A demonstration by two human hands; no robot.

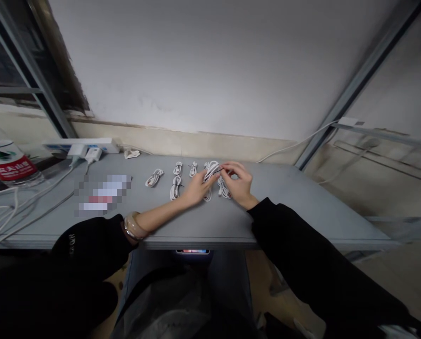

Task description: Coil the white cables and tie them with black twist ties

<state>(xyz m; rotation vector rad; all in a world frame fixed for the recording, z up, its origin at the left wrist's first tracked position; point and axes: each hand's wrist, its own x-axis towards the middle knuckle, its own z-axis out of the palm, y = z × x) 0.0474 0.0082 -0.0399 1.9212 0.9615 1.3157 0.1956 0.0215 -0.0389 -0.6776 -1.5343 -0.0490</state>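
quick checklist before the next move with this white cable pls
1. Grip on the coil: ok. The left hand and right hand both hold the white coil.
2. Dark tie on the coil fastened: cannot tell, it is too small to see.
3. Room around the hands: not ok. A neighbouring coil lies right under the right hand.
4. Other coils lying separately: ok. A loose row, such as the end coil, sits apart on the gray table.
5. Power strip away from the hands: ok. It sits off toward the far left corner.
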